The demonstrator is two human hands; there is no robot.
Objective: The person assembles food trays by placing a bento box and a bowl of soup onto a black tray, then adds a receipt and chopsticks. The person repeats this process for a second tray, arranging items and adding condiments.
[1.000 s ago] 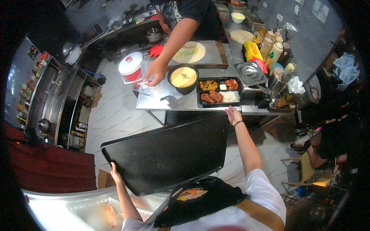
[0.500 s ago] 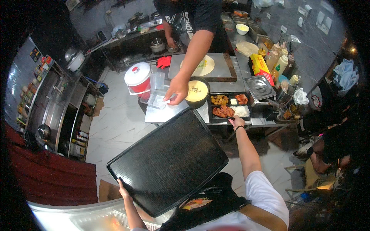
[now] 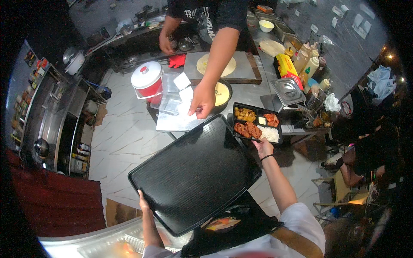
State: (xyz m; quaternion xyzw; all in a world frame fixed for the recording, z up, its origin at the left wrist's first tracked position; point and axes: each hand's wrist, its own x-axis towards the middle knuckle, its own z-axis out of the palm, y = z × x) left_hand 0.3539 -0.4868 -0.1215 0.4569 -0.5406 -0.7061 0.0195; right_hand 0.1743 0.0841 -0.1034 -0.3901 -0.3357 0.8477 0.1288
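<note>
My left hand (image 3: 144, 201) grips the left edge of a large black serving tray (image 3: 195, 176), holding it tilted in front of me. My right hand (image 3: 263, 148) holds the near edge of a black compartment meal box (image 3: 237, 135), fingers partly hidden beneath it. In the box are grilled meat (image 3: 248, 130), white rice (image 3: 270, 134), potato-like chunks (image 3: 245, 114), a reddish side (image 3: 271, 120) and a small pale-yellow square. The box is past the tray's far right corner, at the table's near edge. Nothing rests on the tray.
Across the steel table (image 3: 172, 123), a co-worker's hand (image 3: 203, 99) reaches beside white square pieces (image 3: 186, 94) and clear plastic containers (image 3: 172, 106). Behind it are a bowl of yellow liquid (image 3: 222, 94), a flatbread (image 3: 205, 65), a red-white drum (image 3: 146, 77) and sauce bottles (image 3: 310, 66).
My right hand has drawn the meal box slightly toward me, to the table's edge. The tray has shifted a little right. White squares now show beside the co-worker's hand; their other hand has lifted.
</note>
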